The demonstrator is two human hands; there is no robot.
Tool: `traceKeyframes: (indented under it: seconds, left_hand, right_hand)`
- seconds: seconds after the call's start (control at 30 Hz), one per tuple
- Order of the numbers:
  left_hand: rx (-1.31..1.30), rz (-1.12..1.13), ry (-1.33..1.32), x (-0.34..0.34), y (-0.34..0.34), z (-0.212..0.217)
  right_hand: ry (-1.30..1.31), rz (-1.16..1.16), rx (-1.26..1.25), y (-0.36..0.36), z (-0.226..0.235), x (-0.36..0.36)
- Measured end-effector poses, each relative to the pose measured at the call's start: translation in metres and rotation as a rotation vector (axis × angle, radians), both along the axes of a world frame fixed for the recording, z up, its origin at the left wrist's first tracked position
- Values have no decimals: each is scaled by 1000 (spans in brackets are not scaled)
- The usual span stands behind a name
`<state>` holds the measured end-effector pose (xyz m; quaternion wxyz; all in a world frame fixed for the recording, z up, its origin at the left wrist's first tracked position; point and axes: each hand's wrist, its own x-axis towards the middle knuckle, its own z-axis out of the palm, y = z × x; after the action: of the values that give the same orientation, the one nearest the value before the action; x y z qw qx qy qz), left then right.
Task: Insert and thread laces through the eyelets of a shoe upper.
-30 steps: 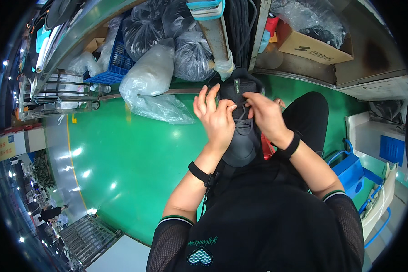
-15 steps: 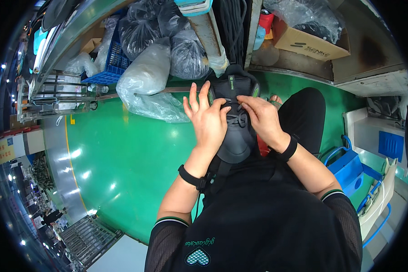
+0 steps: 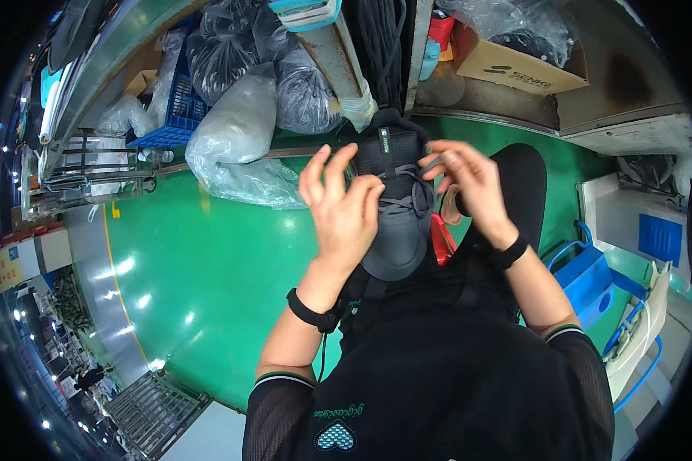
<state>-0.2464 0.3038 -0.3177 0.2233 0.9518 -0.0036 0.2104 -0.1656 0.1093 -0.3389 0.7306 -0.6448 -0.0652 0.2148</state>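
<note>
A dark grey lace-up shoe [image 3: 396,250] sits in front of me, its rounded toe toward my body and its padded collar away. My left hand [image 3: 342,219] is at the left edge of the lacing, thumb and index fingertip pinched together, other fingers raised. What lies between those fingertips is hidden. To the right of the shoe, my right hand [image 3: 475,184] pinches a grey shoelace [image 3: 430,164], drawn out from the upper eyelets. More lacing crosses the tongue, which carries a small label.
Clear plastic bags [image 3: 234,131] lie beyond the shoe at left, near a blue crate [image 3: 181,104]. A cardboard box [image 3: 515,69] sits on a metal shelf at far right. A blue metal frame [image 3: 584,284] stands to my right. A rusty post [image 3: 334,58] rises just beyond the shoe.
My right hand has moved right, away from the lacing, drawing the shoelace out. My left hand stays near the shoe's left edge. The whole view has shifted slightly.
</note>
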Motion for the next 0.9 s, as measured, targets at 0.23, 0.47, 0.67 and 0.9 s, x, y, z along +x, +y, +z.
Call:
traceKeyframes:
  seconds: [0.23,0.47,0.67,0.9]
  left_hand:
    - [13,95,96,3,-6,-22]
    - [-143,101,-31,12,-5,-39]
    - [-245,153,-125,7,15,-18]
    - [-1495,-109,109,16,-6,-10]
  right_hand:
    - [-656,30,-412,33,-17,-36]
    - [-248,17,-143,24,-19,-32]
    - [157,-126,189,-3,-11,2]
    - [236,-49,423,-15,-3,26]
